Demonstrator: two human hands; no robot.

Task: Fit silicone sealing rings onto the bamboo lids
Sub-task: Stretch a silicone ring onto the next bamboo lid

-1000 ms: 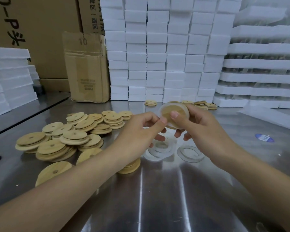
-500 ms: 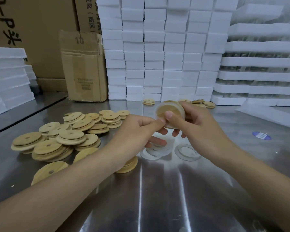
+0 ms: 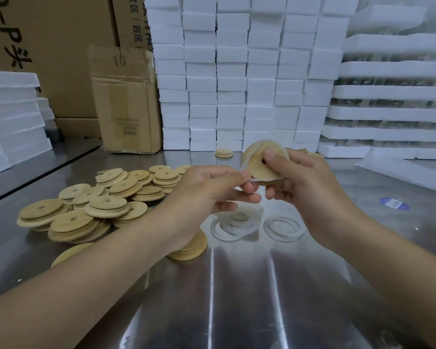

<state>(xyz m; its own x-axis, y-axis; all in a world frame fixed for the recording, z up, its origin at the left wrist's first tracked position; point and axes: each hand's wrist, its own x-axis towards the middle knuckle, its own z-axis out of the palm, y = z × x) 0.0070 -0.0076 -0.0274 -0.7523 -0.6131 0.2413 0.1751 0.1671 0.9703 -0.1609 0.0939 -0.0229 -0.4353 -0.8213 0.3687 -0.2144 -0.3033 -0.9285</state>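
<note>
A round bamboo lid (image 3: 258,163) with a small centre hole is held up above the steel table, a translucent silicone ring (image 3: 244,161) partly stretched round its rim. My right hand (image 3: 305,187) grips the lid, thumb pressed on its face. My left hand (image 3: 212,190) pinches the ring at the lid's lower left edge. Below the hands lie loose silicone rings (image 3: 233,226) in a small heap, and one ring (image 3: 283,229) lies apart to the right. A pile of bare bamboo lids (image 3: 96,205) covers the table's left side.
Stacks of white foam blocks (image 3: 237,71) wall off the back and right. Cardboard boxes (image 3: 125,102) stand at the back left. A few lids (image 3: 223,152) lie near the foam wall. A blue sticker (image 3: 394,204) is on the steel table (image 3: 237,298) at right.
The lid has tilted and turned in my right hand. My left hand's pinch on the ring has shifted down to the lid's lower left edge.
</note>
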